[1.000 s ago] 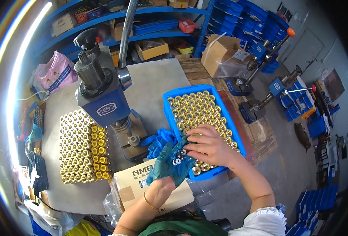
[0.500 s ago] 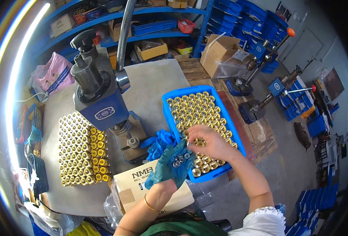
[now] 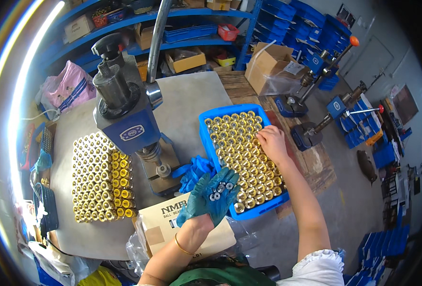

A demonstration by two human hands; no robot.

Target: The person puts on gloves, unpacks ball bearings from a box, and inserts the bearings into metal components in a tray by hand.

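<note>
My left hand (image 3: 210, 199), in a teal glove, is palm up and cupped near the tray's lower left corner. Several small silver ball bearings (image 3: 215, 196) lie on its palm and fingers. My bare right hand (image 3: 272, 143) is over the right side of the blue tray (image 3: 202, 125), its fingertips pinched together down at the brass cups. Whatever is between those fingertips is hidden. Rows of round brass cups (image 3: 242, 159) fill the tray; those toward the far end show grey centres, and the nearer ones look hollow and shiny.
A blue hand press (image 3: 132, 131) stands left of the tray, with a crumpled blue glove (image 3: 199, 172) between them. Stacked brass cups (image 3: 94, 178) occupy the left of the table. A cardboard box (image 3: 158, 233) lies below my left hand. More presses (image 3: 306, 136) stand at the right.
My right hand has moved from beside my left fingertips, away and to the right, onto the tray's right side. My left hand stays nearly in place with the bearings.
</note>
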